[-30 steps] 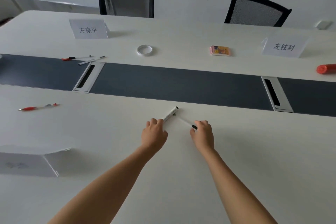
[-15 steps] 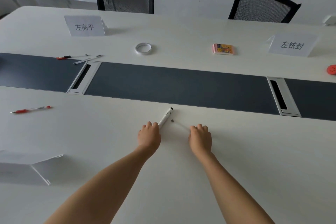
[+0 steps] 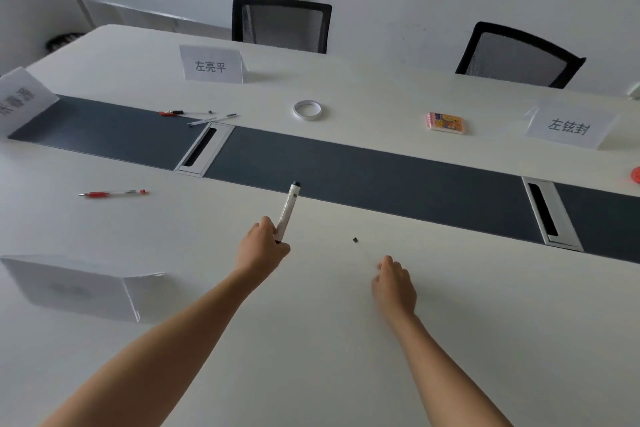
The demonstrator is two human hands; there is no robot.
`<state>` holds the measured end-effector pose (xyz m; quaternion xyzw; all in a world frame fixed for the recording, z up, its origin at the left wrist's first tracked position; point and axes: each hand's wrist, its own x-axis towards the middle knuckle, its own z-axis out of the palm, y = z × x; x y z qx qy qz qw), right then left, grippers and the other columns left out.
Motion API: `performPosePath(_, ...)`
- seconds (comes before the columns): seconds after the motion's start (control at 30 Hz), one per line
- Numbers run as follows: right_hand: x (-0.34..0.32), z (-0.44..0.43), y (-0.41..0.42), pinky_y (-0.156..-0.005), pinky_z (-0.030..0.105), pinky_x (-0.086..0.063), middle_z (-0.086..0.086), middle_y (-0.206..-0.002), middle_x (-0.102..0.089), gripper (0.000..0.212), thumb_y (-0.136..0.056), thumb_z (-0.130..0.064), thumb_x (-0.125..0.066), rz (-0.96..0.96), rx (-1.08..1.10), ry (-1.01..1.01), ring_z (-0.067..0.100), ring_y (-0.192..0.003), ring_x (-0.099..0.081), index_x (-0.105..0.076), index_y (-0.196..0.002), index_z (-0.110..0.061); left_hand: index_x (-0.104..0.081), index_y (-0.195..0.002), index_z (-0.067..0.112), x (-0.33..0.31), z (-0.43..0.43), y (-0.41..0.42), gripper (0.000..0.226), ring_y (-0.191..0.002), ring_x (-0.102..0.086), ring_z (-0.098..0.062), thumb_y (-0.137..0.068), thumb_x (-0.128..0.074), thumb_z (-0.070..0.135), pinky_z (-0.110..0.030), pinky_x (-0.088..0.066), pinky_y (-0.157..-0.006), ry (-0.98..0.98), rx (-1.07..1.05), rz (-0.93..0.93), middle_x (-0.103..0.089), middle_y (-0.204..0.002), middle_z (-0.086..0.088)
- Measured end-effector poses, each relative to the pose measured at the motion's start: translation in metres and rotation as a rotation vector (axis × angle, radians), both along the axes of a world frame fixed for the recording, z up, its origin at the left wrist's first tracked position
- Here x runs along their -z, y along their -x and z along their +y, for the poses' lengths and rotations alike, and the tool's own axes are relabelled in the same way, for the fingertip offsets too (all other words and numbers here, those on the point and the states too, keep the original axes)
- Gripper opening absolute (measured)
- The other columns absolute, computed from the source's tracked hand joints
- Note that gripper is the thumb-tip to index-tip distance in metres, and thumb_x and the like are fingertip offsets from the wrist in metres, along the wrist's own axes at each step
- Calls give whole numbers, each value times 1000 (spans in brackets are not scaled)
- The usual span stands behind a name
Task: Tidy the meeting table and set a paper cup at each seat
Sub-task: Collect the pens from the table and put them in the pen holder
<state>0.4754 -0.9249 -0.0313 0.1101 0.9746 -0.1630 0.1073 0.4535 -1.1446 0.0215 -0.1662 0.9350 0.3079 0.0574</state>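
left hand (image 3: 261, 246) wrapped round white marker (image 3: 289, 204), gripping low end, barrel pointing away at dark centre strip (image 3: 381, 177). right hand (image 3: 394, 284) curled, honestly can't tell if holding anything, tiny black bit (image 3: 355, 239) just ahead. red pen (image 3: 112, 193) lies crosswise well left, left hand nearer.

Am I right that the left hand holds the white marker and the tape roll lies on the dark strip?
Nearly: the head view shows the tape roll on the white tabletop beyond the dark strip; the left hand holds the marker.
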Motion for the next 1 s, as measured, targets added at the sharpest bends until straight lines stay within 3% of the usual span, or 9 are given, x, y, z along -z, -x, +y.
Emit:
performPosePath(0.13, -15, -29, 0, -60, 32, -39, 13, -102, -62, 6, -87, -6, -39, 75, -53, 43, 31, -93, -54, -36, -89, -10, -35, -78, 8, -34, -49, -4, 23, -67, -41, -26, -73, -57, 8, -30, -25, -50, 25, -72, 133, -38, -66, 2)
performPosePath(0.23, -29, -55, 3, -53, 29, -35, 14, -95, -63, 14, -86, -5, -41, 155, -89, 66, 28, -78, -48, -29, -84, -12, -31, -70, 10, -61, -93, -2, 23, -63, -39, -28, -75, -53, 6, -31, -25, -50, 75, -112, 199, -38, -61, -1)
performPosePath(0.33, -46, -81, 8, -44, 26, -22, 15, -89, -61, 14, -85, -4, -41, 216, -117, 88, 25, -73, -41, -29, -83, -12, -42, -82, 2, -80, -142, 4, 9, -68, -43, -32, -76, -49, 4, -33, -32, -58, 91, -136, 254, -47, -67, -11)
performPosePath(0.43, -59, -114, 13, -43, 25, -21, 9, -77, -50, 14, -83, -3, -41, 242, -134, 119, 27, -72, -42, -30, -81, -12, -51, -93, -1, -87, -196, 8, 16, -70, -46, -34, -77, -48, 0, -33, -34, -58, 133, -74, 250, -54, -75, -21)
performPosePath(0.6, -73, -174, 19, -54, 29, -32, 5, -76, -47, 14, -83, -4, -42, 244, -165, 133, 27, -73, -43, -30, -82, -12, -61, -90, -4, -72, -280, 11, 19, -68, -45, -30, -77, -47, -8, -30, -30, -56, 165, -11, 241, -55, -73, -17)
performPosePath(0.73, -78, -218, 26, -57, 30, -32, 4, -77, -46, 14, -84, -6, -42, 232, -163, 95, 26, -75, -42, -30, -83, -14, -60, -95, -4, -41, -336, 24, 27, -72, -46, -30, -78, -41, -12, -30, -32, -62, 165, 4, 199, -63, -87, -26)
performPosePath(0.9, -78, -257, 42, -47, 30, -25, 4, -77, -46, 15, -83, -5, -41, 230, -177, 43, 25, -74, -41, -30, -83, -14, -57, -116, 6, -6, -383, 46, 48, -95, -54, -38, -76, -38, -15, -36, -42, -75, 189, 137, 157, -61, -104, -21)
performPosePath(1.0, -75, -275, 57, -43, 24, -22, 4, -77, -47, 14, -83, -5, -41, 215, -206, 12, 25, -73, -41, -30, -83, -15, -53, -123, 15, 11, -397, 54, 47, -103, -52, -33, -80, -47, -3, -35, -38, -82, 231, 244, 105, -59, -107, -15)
